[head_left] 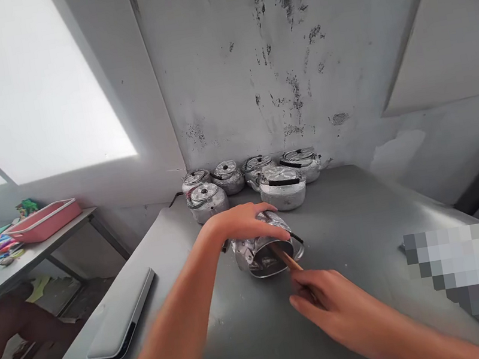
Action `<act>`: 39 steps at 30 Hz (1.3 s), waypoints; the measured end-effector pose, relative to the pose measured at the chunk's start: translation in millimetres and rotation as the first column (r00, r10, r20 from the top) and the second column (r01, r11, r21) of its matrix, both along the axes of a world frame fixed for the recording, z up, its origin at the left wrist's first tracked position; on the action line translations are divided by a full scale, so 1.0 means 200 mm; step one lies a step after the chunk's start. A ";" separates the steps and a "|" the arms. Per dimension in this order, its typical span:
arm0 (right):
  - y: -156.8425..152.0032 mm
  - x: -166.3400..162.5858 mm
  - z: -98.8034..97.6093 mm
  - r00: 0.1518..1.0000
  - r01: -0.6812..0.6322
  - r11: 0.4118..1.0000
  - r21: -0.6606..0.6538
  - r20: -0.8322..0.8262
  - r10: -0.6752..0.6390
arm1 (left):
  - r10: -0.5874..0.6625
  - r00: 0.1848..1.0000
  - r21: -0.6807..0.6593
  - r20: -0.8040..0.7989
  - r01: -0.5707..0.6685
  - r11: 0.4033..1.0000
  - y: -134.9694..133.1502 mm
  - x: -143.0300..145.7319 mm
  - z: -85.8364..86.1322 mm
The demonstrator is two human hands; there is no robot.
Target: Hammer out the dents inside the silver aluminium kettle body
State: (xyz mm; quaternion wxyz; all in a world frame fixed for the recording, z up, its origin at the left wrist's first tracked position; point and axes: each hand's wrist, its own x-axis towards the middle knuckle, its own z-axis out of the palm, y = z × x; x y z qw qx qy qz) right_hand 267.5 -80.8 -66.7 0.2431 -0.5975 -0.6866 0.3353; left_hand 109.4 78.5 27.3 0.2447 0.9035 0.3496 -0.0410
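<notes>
A silver metal kettle (241,258) lies tipped on the grey table, its lidless mouth facing me and the inside dark. Over its upper side spreads my left hand (249,223), thumb near the rim and fingers over the body, holding it. My right hand (331,298) is closed around a slim wooden stick (289,261). The far end of the stick goes into the kettle's mouth, where its tip is hidden. A black handle (296,237) shows at the kettle's right side.
Several lidded kettles (285,193) stand together at the table's (257,346) far end, by the stained wall (224,85). A power bank (123,319) with cables lies at left. Beyond, a side table carries a pink basket (46,222). The right edge is pixelated.
</notes>
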 end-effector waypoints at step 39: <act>-0.08 -0.04 -0.06 0.976 0.160 0.984 -0.074 -0.138 -0.169 | -0.046 0.991 -0.030 0.124 0.050 0.998 -0.02 -0.02 -0.03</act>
